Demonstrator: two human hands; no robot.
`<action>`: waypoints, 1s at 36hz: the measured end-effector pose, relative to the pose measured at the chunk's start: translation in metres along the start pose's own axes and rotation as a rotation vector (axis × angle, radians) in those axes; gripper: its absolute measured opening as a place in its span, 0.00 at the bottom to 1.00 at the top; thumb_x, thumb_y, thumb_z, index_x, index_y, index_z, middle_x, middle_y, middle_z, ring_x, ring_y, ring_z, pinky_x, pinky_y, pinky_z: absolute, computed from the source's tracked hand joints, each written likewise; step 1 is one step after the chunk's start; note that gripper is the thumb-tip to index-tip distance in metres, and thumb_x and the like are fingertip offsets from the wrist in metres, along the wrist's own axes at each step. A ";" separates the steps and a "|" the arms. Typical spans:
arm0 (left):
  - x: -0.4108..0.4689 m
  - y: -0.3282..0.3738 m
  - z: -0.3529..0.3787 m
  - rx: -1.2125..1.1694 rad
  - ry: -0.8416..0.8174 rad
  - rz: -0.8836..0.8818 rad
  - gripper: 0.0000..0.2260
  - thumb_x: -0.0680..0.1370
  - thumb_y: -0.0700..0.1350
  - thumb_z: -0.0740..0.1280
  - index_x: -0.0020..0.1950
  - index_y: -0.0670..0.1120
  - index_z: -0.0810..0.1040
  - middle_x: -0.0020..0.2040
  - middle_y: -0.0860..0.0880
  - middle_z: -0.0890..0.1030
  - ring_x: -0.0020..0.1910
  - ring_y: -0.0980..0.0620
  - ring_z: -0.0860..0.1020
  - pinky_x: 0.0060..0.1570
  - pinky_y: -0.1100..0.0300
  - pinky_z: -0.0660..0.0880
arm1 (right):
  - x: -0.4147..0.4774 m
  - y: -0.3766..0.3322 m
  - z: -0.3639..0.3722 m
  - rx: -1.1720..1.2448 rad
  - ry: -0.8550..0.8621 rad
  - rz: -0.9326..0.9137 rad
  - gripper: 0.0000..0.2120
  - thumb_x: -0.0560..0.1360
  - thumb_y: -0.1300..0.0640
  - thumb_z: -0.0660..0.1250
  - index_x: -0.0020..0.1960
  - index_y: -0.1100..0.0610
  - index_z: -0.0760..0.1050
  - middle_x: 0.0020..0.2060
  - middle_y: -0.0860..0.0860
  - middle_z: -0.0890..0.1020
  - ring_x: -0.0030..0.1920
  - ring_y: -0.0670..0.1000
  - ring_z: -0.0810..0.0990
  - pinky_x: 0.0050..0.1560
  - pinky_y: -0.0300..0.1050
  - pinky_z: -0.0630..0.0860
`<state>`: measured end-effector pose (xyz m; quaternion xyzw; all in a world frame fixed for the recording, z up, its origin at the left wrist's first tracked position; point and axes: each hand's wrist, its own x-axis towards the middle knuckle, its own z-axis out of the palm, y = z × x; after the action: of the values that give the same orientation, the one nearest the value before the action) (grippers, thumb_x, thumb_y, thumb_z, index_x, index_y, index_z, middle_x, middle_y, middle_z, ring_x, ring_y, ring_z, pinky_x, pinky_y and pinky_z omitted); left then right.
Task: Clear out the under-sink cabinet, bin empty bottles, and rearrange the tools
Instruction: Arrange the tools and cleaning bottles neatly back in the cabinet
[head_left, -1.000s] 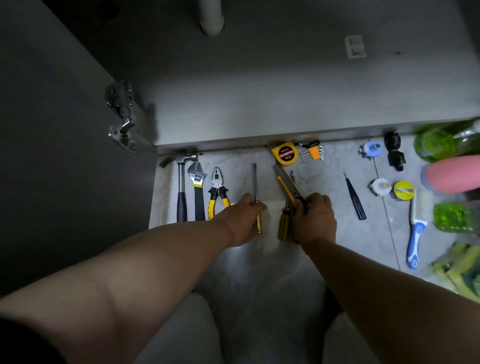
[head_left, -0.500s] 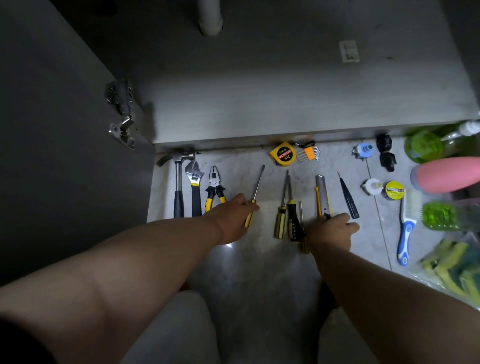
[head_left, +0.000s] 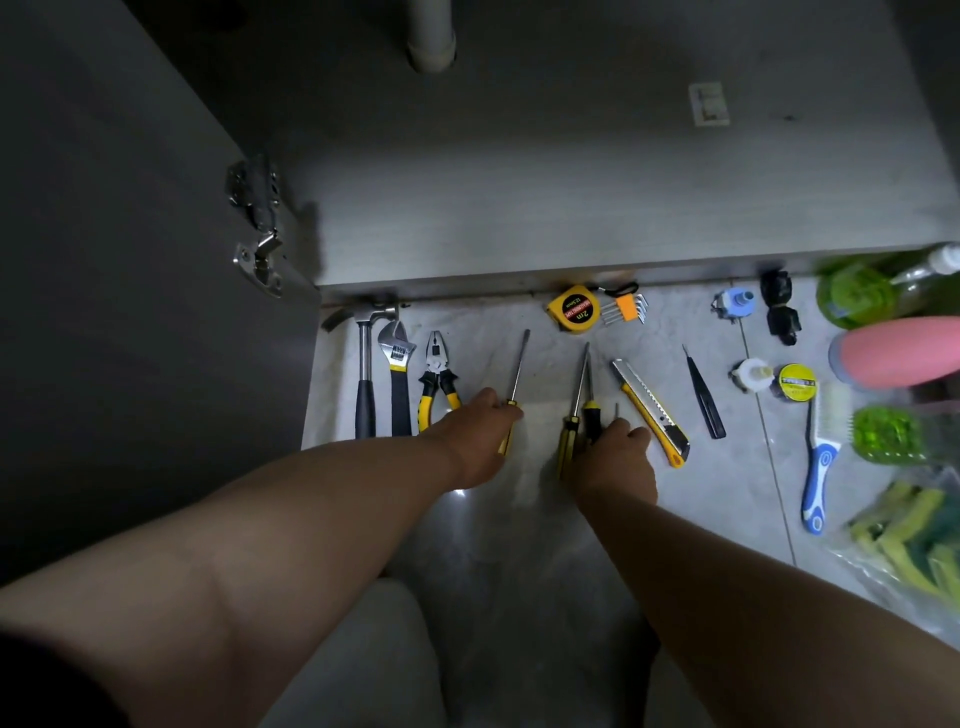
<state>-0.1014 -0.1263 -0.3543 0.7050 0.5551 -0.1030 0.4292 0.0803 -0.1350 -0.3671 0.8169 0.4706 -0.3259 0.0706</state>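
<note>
Left hand: we see its grip closed around the long screwdriver, shaft toward 12 o'clock on the floor.
Right hand: fingers curled over two screwdriver handles; we cannot tell whether they clasp.
Utility knife: at 3 o'clock of right hand.

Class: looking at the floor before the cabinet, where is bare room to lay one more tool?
Free: the floor between the utility knife and black pick, and the tile nearer the person, below both hands. Crowded: hammer, wrench and pliers at left; bottles at right.
</note>
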 end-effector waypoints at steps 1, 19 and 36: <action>0.001 0.001 0.001 0.004 -0.001 0.005 0.30 0.80 0.40 0.69 0.80 0.46 0.63 0.70 0.43 0.65 0.65 0.41 0.73 0.65 0.51 0.72 | 0.001 0.001 -0.001 0.000 0.006 0.002 0.17 0.79 0.53 0.66 0.64 0.58 0.68 0.61 0.57 0.70 0.58 0.63 0.78 0.50 0.57 0.75; -0.004 0.014 -0.028 -0.850 0.058 -0.374 0.07 0.81 0.41 0.65 0.49 0.39 0.79 0.47 0.36 0.81 0.51 0.38 0.84 0.57 0.40 0.81 | -0.016 -0.035 0.006 0.212 -0.140 -0.476 0.10 0.74 0.48 0.71 0.49 0.53 0.75 0.44 0.51 0.79 0.44 0.52 0.77 0.37 0.43 0.68; 0.001 0.008 -0.011 -0.271 0.261 -0.428 0.24 0.78 0.40 0.71 0.69 0.41 0.63 0.59 0.39 0.79 0.57 0.38 0.79 0.47 0.51 0.74 | -0.014 -0.014 0.015 -0.159 -0.135 -0.610 0.22 0.77 0.58 0.66 0.71 0.51 0.70 0.64 0.54 0.69 0.58 0.58 0.77 0.57 0.51 0.79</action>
<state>-0.0973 -0.1176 -0.3444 0.5151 0.7507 -0.0247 0.4130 0.0572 -0.1434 -0.3679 0.6065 0.7121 -0.3478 0.0642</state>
